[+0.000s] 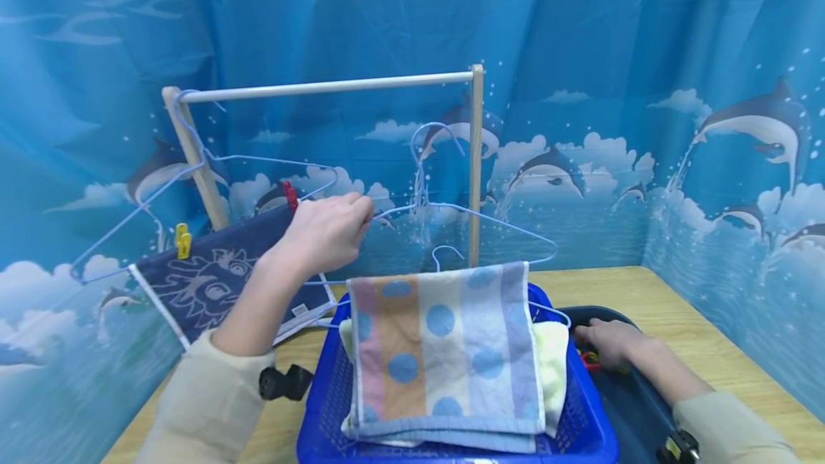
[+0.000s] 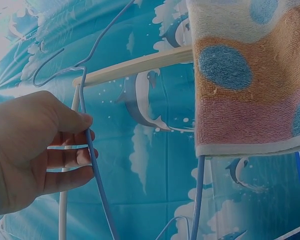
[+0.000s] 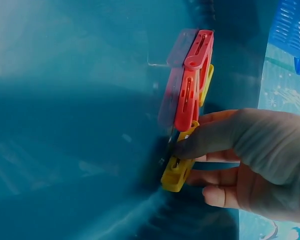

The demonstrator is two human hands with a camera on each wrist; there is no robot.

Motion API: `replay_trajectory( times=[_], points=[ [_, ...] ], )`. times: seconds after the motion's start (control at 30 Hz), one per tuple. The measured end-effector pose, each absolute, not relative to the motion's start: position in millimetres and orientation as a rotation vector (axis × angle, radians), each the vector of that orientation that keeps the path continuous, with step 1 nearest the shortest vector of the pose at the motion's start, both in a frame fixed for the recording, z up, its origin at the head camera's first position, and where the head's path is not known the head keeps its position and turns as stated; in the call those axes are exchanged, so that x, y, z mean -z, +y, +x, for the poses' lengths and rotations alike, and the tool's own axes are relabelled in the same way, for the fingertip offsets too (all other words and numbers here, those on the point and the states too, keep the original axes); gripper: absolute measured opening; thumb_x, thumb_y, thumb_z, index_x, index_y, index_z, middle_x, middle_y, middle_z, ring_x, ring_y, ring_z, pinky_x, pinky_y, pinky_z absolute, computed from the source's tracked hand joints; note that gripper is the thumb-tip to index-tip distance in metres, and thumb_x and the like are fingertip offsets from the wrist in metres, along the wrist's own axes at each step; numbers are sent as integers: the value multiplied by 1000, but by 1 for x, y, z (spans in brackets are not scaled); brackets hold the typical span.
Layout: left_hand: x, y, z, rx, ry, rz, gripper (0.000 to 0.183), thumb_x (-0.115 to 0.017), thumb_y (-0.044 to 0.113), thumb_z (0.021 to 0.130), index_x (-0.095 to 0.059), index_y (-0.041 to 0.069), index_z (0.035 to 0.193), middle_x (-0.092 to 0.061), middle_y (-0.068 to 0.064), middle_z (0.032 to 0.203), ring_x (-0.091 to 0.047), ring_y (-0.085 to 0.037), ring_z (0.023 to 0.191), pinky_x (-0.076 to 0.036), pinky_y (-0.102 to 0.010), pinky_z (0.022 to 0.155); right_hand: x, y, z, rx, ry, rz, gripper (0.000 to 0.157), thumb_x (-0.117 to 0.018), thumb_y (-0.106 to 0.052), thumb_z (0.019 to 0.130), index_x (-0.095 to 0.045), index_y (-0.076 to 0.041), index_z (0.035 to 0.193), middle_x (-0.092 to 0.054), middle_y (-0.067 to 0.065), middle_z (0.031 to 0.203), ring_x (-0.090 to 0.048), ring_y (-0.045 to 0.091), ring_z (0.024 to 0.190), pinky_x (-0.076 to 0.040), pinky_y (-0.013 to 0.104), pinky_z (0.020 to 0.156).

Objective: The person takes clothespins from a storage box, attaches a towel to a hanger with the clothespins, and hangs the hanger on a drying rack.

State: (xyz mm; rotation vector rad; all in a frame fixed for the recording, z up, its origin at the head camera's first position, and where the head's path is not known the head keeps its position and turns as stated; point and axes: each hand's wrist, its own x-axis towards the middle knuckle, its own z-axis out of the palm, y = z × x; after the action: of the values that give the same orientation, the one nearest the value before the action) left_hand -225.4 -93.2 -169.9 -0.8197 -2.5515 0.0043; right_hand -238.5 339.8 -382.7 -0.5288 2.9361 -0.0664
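My left hand (image 1: 325, 231) grips one side of a blue wire hanger (image 1: 493, 218), thumb and fingers around the wire (image 2: 101, 192) in the left wrist view. A striped towel (image 1: 445, 356) with blue dots is draped over this hanger's lower bar, in front of the blue basket. My right hand (image 1: 612, 342) reaches down into a dark tub (image 1: 634, 414). In the right wrist view its thumb and fingers pinch a yellow clothespin (image 3: 175, 175). Red clothespins (image 3: 187, 102) and another yellow one lie right beside it against the tub wall.
A blue basket (image 1: 322, 392) holds a pale yellow cloth (image 1: 552, 371) and another hanger (image 1: 447, 255). Behind stands a rack with a metal rail (image 1: 329, 86). At left, a dark blue towel (image 1: 213, 271) hangs from a hanger (image 1: 138, 210) by yellow (image 1: 183, 240) and red clothespins (image 1: 290, 195).
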Motion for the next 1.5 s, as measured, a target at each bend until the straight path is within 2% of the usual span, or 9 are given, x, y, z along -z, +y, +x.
replay_trajectory(
  times=[0.17, 0.3, 0.67, 0.97, 1.23, 1.5],
  points=[
    [170, -94, -225, -10, -2549, -821, 5, -56, 11, 91, -53, 12, 87, -50, -1, 74, -46, -18, 61, -38, -28, 52, 382, 342, -236, 56, 2986, -584, 30, -67, 6, 71, -53, -17, 87, -53, 13, 88, -49, 22, 60, -47, 41, 56],
    [169, -94, -225, -20, -2556, -817, 4, -56, 12, 91, -53, 12, 87, -50, -1, 74, -46, -18, 61, -38, -28, 52, 379, 345, -236, 28, 3020, -623, 27, -67, 2, 72, -52, -15, 86, -46, 7, 80, -45, 19, 57, -42, 36, 51],
    [167, -94, -225, -28, -2561, -812, 4, -55, 11, 91, -53, 11, 88, -50, -1, 74, -46, -19, 62, -39, -29, 53, 363, 345, -236, 80, 3067, -654, 28, -65, 5, 70, -55, -14, 87, -48, 7, 83, -47, 19, 59, -40, 35, 50],
    [167, -95, -226, -28, -2556, -816, 5, -55, 10, 91, -53, 11, 87, -49, -1, 72, -45, -19, 62, -38, -30, 53, 348, 343, -234, 186, 3052, -664, 35, -64, 9, 64, -60, -6, 95, -49, 9, 88, -50, 18, 64, -41, 32, 52],
    [168, -94, -225, -30, -2564, -811, 4, -55, 11, 91, -53, 11, 87, -49, -1, 73, -45, -19, 62, -38, -29, 53, 336, 344, -232, 192, 3126, -707, 33, -66, 7, 66, -62, -5, 96, -51, 8, 88, -55, 21, 69, -46, 37, 56],
    [168, -94, -224, -23, -2561, -810, 4, -55, 11, 91, -53, 12, 87, -49, -1, 73, -45, -18, 62, -38, -29, 53, 326, 345, -230, 170, 3187, -780, 22, -65, 5, 70, -59, -7, 88, -46, 5, 83, -43, 14, 61, -39, 31, 52]
  ],
)
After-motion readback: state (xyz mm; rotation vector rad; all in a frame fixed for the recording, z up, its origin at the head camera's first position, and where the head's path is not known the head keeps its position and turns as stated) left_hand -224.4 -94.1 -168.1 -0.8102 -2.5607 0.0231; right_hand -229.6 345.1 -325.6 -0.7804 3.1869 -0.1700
